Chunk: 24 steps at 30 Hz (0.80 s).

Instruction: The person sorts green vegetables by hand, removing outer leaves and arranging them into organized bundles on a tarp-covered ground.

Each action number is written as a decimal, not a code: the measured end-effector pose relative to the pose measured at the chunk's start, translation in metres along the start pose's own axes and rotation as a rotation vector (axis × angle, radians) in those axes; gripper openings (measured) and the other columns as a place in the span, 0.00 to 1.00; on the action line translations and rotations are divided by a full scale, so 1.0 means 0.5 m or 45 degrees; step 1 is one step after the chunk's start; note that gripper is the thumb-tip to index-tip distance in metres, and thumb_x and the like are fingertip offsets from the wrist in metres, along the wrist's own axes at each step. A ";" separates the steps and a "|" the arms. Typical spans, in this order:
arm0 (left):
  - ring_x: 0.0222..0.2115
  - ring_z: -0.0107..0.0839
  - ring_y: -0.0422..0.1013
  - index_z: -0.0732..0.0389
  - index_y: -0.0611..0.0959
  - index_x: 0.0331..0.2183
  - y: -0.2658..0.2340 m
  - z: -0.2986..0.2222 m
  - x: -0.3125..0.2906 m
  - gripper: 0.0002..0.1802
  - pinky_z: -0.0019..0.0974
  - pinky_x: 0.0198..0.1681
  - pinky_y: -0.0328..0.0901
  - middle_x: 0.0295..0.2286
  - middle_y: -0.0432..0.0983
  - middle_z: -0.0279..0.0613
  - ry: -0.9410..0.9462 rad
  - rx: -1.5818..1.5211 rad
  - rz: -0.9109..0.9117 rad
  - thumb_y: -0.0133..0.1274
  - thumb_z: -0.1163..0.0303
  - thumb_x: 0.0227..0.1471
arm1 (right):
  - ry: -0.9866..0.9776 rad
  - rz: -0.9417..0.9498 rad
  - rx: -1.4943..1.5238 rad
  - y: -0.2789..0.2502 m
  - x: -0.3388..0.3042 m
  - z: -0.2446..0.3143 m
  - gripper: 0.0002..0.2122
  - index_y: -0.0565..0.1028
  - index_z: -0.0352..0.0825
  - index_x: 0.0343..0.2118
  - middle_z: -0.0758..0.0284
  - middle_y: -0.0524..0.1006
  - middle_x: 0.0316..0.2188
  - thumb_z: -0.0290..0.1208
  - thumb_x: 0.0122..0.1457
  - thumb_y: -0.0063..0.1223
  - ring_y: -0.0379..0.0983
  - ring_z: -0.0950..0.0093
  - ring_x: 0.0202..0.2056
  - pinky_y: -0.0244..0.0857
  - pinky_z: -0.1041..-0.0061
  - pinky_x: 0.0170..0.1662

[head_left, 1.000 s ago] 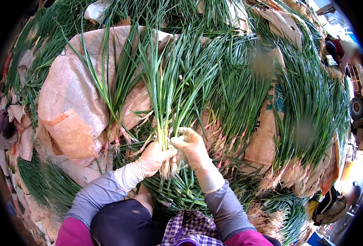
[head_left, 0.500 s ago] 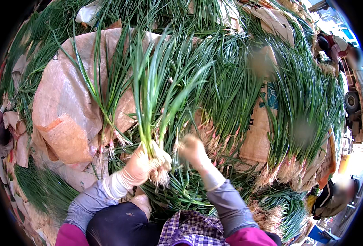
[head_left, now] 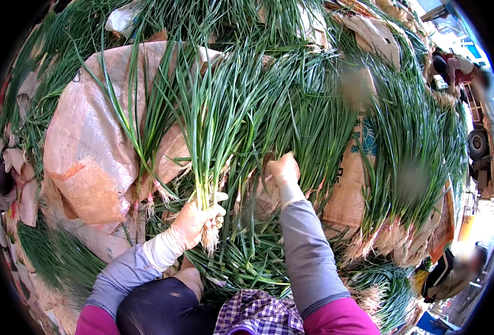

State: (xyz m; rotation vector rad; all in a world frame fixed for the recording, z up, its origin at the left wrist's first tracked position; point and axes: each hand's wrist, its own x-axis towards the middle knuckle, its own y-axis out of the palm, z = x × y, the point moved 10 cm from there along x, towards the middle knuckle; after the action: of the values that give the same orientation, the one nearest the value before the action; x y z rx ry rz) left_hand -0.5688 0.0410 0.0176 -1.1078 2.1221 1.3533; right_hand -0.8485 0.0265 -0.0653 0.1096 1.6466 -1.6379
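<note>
In my gloved left hand point(head_left: 199, 222), at the lower middle, a bunch of green garlic point(head_left: 204, 187) stands upright. The fingers are closed round its pale stems, with the leaves fanning up and the whitish roots point(head_left: 209, 240) hanging below. My gloved right hand point(head_left: 285, 169) reaches farther forward, closed at the near edge of a heap of green garlic point(head_left: 319, 128), among the stems. Its fingertips are partly hidden, and stalks seem to be in its grip. A few loose stalks point(head_left: 146, 139) lie on the left, roots toward me.
A pale woven sack point(head_left: 90, 139) spreads at the left. Another tan sack point(head_left: 344, 192) lies under the heap at right. Cut leaves point(head_left: 247, 262) cover the ground before my knees. People work at the right edge, near a vehicle wheel point(head_left: 478, 143).
My right hand has moved forward and right, from beside the held bunch to the heap's stems. My left hand keeps its hold, and the bunch's leaves have settled from a blur.
</note>
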 end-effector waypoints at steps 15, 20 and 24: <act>0.27 0.29 0.71 0.60 0.67 0.50 0.030 -0.044 -0.019 0.22 0.37 0.32 0.71 0.29 0.72 0.40 0.194 -0.065 0.146 0.50 0.74 0.53 | -0.924 -0.403 -0.307 -0.200 -0.340 0.130 0.33 0.63 0.33 0.52 0.59 0.70 0.40 0.33 0.42 0.64 0.69 0.63 0.39 0.68 0.68 0.40; 0.28 0.26 0.70 0.56 0.64 0.54 0.016 0.025 -0.001 0.26 0.40 0.38 0.73 0.28 0.70 0.36 -0.128 -0.264 0.168 0.49 0.75 0.52 | -0.607 -0.466 0.334 -0.162 -0.228 -0.071 0.14 0.73 0.33 0.43 0.57 0.76 0.34 0.28 0.52 0.53 0.74 0.65 0.35 0.68 0.68 0.40; 0.27 0.26 0.69 0.54 0.62 0.55 0.029 0.024 -0.007 0.28 0.39 0.34 0.72 0.29 0.69 0.36 -0.121 -0.325 0.214 0.49 0.76 0.52 | -0.364 -0.094 0.218 -0.063 -0.180 -0.103 0.09 0.78 0.32 0.30 0.54 0.77 0.25 0.27 0.53 0.45 0.76 0.61 0.28 0.70 0.68 0.37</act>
State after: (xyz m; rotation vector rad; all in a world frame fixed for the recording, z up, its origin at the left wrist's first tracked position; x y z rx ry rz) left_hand -0.5792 0.0562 0.0230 -0.9512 2.0541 1.7580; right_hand -0.8288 0.1075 0.0040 -0.0972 1.3081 -1.7589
